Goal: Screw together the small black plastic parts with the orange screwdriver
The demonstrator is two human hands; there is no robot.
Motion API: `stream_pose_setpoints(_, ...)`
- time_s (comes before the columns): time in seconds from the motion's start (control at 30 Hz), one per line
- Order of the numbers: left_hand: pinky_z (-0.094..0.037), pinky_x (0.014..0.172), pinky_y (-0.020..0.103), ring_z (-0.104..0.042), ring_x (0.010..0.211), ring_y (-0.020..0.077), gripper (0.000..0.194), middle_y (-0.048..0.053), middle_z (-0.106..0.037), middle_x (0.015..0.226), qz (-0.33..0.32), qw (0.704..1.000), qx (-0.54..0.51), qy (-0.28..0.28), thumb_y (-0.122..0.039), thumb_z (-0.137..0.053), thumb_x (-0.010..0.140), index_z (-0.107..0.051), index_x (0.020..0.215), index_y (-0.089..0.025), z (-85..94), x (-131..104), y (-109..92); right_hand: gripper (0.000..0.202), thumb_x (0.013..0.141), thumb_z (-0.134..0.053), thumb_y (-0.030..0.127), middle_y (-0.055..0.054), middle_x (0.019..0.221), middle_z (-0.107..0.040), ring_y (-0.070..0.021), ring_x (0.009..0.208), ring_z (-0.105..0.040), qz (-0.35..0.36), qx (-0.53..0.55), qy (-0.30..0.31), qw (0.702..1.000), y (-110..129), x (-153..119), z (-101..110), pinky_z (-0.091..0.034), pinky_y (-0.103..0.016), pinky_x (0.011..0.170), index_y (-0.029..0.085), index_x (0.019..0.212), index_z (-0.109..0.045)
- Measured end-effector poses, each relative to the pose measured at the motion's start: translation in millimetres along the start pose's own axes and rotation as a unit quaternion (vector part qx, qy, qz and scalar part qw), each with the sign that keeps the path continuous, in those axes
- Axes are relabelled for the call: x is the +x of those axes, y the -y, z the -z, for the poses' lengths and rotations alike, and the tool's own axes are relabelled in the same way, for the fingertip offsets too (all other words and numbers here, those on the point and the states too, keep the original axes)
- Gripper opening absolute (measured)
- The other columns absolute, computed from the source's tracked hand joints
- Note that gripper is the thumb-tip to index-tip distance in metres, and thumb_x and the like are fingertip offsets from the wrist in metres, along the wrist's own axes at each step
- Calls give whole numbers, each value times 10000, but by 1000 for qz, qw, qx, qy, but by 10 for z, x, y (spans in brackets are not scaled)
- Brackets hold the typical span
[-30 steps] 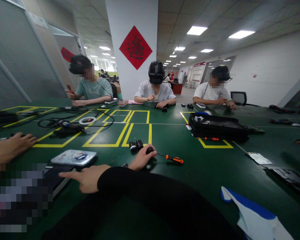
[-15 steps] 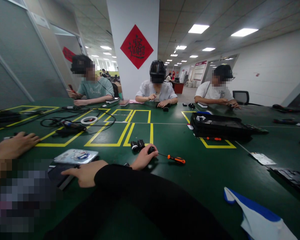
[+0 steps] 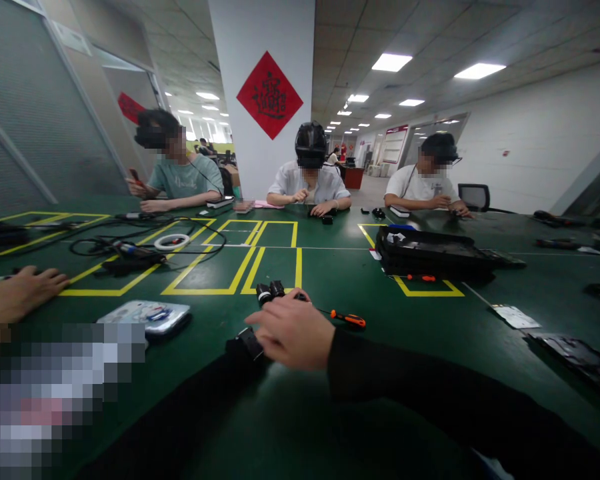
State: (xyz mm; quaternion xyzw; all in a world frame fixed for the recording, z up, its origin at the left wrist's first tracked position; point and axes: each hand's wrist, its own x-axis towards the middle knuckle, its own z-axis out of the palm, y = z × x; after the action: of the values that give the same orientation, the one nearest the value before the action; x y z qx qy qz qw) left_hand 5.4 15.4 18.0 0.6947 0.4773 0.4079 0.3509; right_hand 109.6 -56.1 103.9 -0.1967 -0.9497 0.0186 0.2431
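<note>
My left hand (image 3: 296, 294) reaches in from the lower left, a black watch (image 3: 246, 343) on its wrist. It is closed around a small dark object (image 3: 301, 297), whose kind I cannot make out. My right hand (image 3: 300, 331) lies across the left hand and wrist and hides most of them. Its fingers are stretched out, with nothing seen in them. Just beyond both hands stand two short black cylinders (image 3: 270, 291). To their right lies a screwdriver (image 3: 349, 319) with an orange and black handle, its shaft pointing towards my left hand.
A phone in a patterned case (image 3: 153, 316) lies left, near another person's hand (image 3: 25, 290). Cables (image 3: 100, 248) and a white tape roll (image 3: 172, 242) are beyond it. Black casings (image 3: 430, 253) sit at right on the green table (image 3: 405, 353). Three people sit opposite.
My right hand has come from the dark flat item at left back over my left wrist. That dark flat item no longer shows beside the phone. The view has shifted slightly.
</note>
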Motion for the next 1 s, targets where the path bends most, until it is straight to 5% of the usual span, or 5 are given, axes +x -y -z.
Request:
stream_pose_setpoints(0.17, -451, 685, 233, -557, 675, 139, 185, -13, -608, 695, -32, 999, -14, -10, -309, -503, 760, -599, 811, -160, -51, 30, -11, 234, 871, -404, 237, -92, 1000, -545, -208, 961, -474, -228, 25, -109, 967, -807, -787, 23, -384, -370, 861, 169, 1064, -517)
stream_pose_setpoints(0.27, -439, 676, 257, -569, 648, 138, 175, -4, -620, 705, -20, 999, -25, -24, -330, -504, 778, -563, 819, -170, -83, 51, 10, 208, 891, -387, 253, -73, 945, -548, -192, 923, -480, -265, 50, -78, 960, -1033, -1082, -131, -392, -359, 843, 176, 989, -554)
stream_pose_setpoints(0.77, -425, 722, 275, -561, 716, 141, 244, -3, -577, 770, -49, 999, 1, 1, -405, -512, 785, -507, 883, -181, -53, -18, 14, 142, 805, -536, 205, -47, 900, -535, -164, 826, -498, -276, 80, -70, 955, -1070, -1163, -252, -421, -299, 747, 177, 944, -524)
stream_pose_setpoints(1.0, -435, 692, 275, -579, 690, 135, 279, -3, -573, 807, -23, 1000, -17, -4, -414, -483, 802, -464, 967, -190, -78, -26, 31, 155, 868, -387, 154, -69, 931, -527, -181, 912, -471, -256, 43, -74, 963, -1029, -1134, -218, -383, -339, 844, 167, 888, -540)
